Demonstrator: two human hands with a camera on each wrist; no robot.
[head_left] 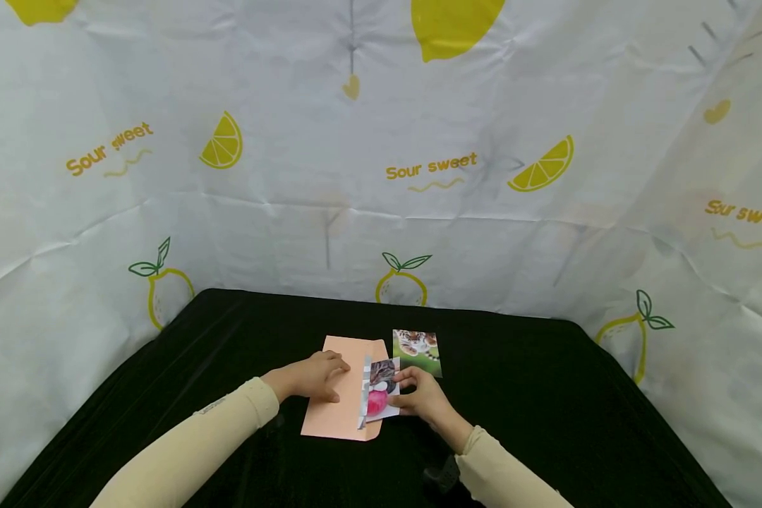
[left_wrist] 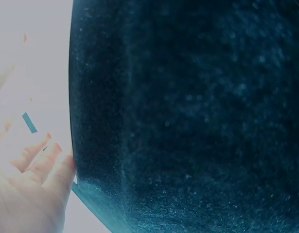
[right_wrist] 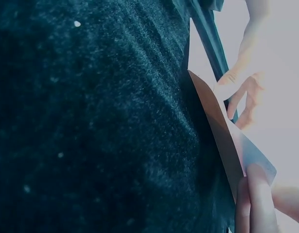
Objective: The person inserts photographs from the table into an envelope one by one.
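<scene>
A peach-coloured envelope (head_left: pixel 330 422) lies on the dark cloth, its flap toward the right. On its left part rests my left hand (head_left: pixel 314 375), fingers spread; the left wrist view shows this hand (left_wrist: pixel 35 189) overexposed at the lower left. My right hand (head_left: pixel 424 396) pinches the right edge of a photo card (head_left: pixel 377 402) with a dark and bright pink picture. The card lies at the envelope's opening, a pale strip along its left side. Whether part of it is inside, I cannot tell. In the right wrist view, fingers (right_wrist: pixel 260 199) grip the card (right_wrist: pixel 254 154) beside the envelope's flap (right_wrist: pixel 218 128).
A tiger photo (head_left: pixel 422 346) lies flat behind my right hand, close to the envelope's right edge. Black velvety cloth (head_left: pixel 533 409) covers the table. A white curtain (head_left: pixel 292 233) with lemon prints hangs behind it. A dark object (head_left: pixel 441 476) sits near my right sleeve.
</scene>
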